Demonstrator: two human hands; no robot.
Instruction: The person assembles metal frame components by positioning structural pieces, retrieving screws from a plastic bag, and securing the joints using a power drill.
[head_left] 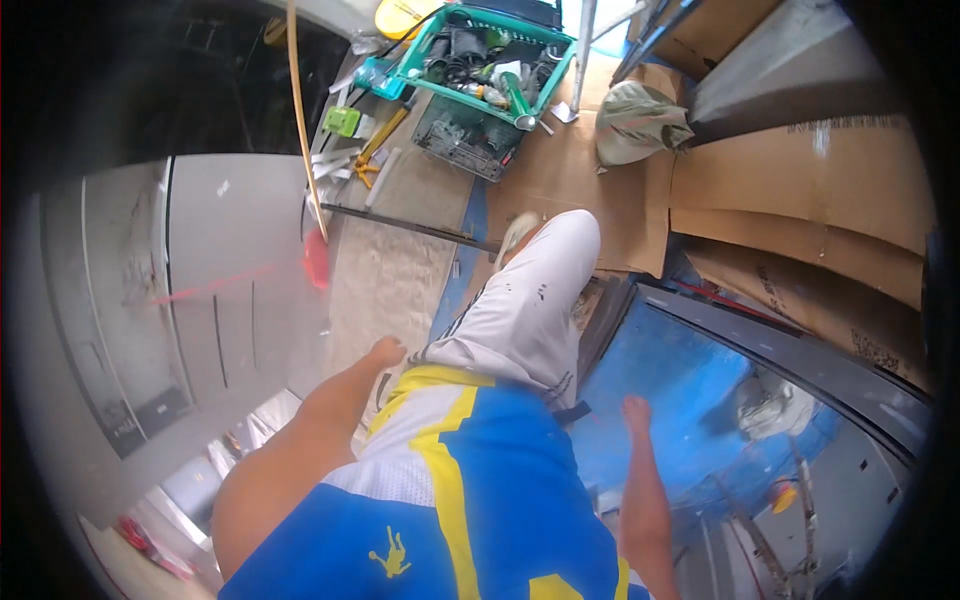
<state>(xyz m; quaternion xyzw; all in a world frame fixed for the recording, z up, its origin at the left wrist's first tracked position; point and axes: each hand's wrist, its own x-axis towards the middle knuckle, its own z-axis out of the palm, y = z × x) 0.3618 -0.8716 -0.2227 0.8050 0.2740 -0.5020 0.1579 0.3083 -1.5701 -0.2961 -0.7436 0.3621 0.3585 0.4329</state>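
My left hand (388,350) hangs beside my left thigh, small and seen from above, its fingers looking curled. A thin dark curved piece (383,388) shows just under the left wrist; whether it is in that hand is unclear. My right hand (636,408) hangs low on the other side, over a blue surface (670,375). Its fingers are too small and blurred to read, and nothing shows in it. In front of me, one leg in white shorts (540,290) is forward, its light shoe (515,238) beside a dark metal strip (420,228).
Ahead stands a green basket (405,65) full of dark parts, above a grey crate (470,135). Yellow-handled tools (380,145) lie left of it. A pale sack (640,122) rests on flattened cardboard (560,175). Large cardboard sheets (800,190) lean at right, a grey panel (240,260) at left.
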